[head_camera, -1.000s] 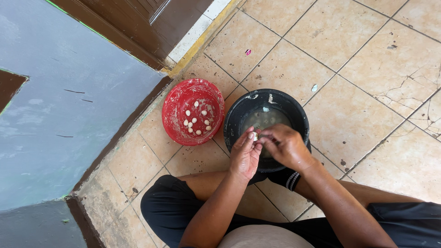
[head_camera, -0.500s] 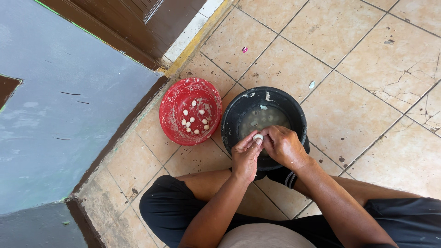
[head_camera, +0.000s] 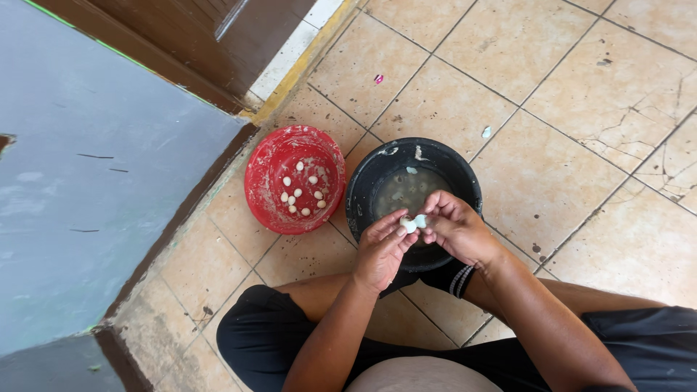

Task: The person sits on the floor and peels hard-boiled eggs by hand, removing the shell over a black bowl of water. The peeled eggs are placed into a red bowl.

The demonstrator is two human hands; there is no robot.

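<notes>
Small white peeled clove (head_camera: 412, 224), pale and rounded, pinched between the fingertips of both hands over the near rim of a round black plastic bucket (head_camera: 465, 181). Left hand (head_camera: 380, 250) closed on the clove from the left, thumb and forefingers pressed together around it. Right hand (head_camera: 457, 231) curled in from the right, fingertips clamped on the same white piece, knuckles over the bucket's edge. Cloudy water with a few pale bits inside the bucket, scraps stuck to its inner wall. Just beside it on the left, nearly touching, a round red plastic bowl (head_camera: 265, 203) with a scatter of small white peeled cloves (head_camera: 301, 192) on its bottom. Both vessels on a beige tiled floor (head_camera: 581, 87), cracked in places, near a grey wall (head_camera: 94, 189) and a dark brown wooden door (head_camera: 203, 43). Black shorts (head_camera: 254, 348) on folded legs at the lower edge.
</notes>
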